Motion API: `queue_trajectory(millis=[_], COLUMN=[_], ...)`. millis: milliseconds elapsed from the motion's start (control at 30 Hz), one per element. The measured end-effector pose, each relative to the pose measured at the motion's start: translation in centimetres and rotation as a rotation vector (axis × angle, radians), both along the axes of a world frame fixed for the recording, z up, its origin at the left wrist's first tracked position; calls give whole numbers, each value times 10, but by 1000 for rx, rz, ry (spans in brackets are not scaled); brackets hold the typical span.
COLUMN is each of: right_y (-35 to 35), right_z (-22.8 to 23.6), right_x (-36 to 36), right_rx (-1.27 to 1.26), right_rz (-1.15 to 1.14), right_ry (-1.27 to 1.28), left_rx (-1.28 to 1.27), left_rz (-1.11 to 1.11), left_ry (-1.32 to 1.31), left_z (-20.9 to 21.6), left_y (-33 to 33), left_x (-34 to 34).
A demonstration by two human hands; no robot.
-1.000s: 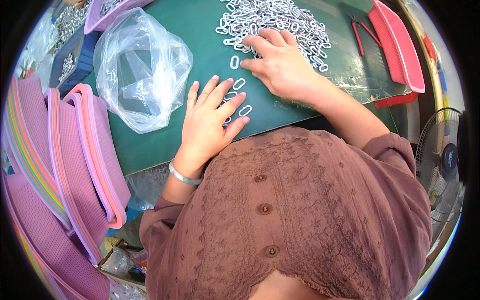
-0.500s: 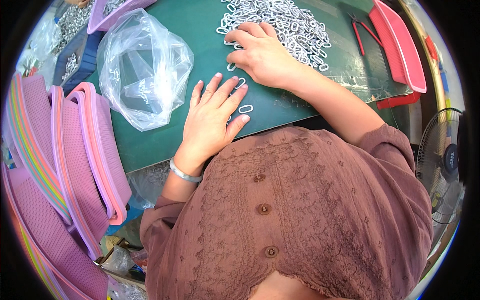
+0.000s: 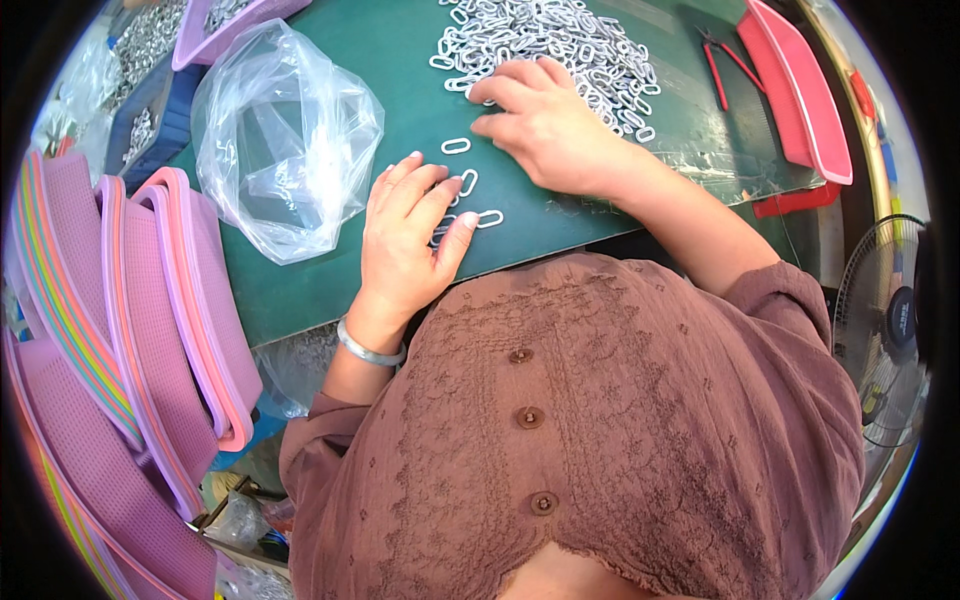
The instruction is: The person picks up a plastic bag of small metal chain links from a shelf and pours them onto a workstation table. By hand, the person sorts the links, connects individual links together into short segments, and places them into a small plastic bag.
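A pile of small oval metal links (image 3: 560, 50) covers the far middle of the green table. My right hand (image 3: 550, 125) rests at the pile's near edge, fingers bent and apart, with no link visible in its grip; what lies under its fingertips is hidden. Nearer to me, my left hand (image 3: 405, 225) is held over the table with its fingers spread. Several loose links lie beside and partly under it, among them one by its thumb (image 3: 490, 218). Between the two hands lies a single link (image 3: 455, 146).
A clear plastic bag (image 3: 285, 150) lies open left of my hands. Stacked purple and pink baskets (image 3: 165, 320) stand at the left, near a blue bin (image 3: 165, 135). Red-handled pliers (image 3: 716, 75) and a pink basket (image 3: 800, 95) are at the right, with a fan (image 3: 880, 330) beyond the green table (image 3: 300, 295).
My right hand has drawn slightly nearer and to the right, off the loose link. My left hand has shifted a little left, its fingers more bent, baring more links beside it.
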State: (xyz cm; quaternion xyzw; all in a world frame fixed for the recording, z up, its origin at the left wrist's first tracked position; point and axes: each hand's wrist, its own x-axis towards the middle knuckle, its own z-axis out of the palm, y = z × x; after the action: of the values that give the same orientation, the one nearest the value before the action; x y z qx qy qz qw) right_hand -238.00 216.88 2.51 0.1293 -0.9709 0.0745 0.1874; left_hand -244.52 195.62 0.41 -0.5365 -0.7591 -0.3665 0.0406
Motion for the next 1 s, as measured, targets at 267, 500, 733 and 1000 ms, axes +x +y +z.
queue_trajectory(millis=[267,500,733,1000], right_y=[1,6,8,11], right_z=[3,3,-1,1], right_x=[0,0,-12,-29], right_rx=[96,-42,36,29], right_rz=[-123,-81,-123,-48], right_ry=[-1,25,55,3], left_rx=[-121,-84,-52,-26], left_rz=[56,43,41,34], left_ry=[69,39,21,18], left_z=[4,1,0,1], left_y=[3,1,1,1], left_x=[3,1,1,0])
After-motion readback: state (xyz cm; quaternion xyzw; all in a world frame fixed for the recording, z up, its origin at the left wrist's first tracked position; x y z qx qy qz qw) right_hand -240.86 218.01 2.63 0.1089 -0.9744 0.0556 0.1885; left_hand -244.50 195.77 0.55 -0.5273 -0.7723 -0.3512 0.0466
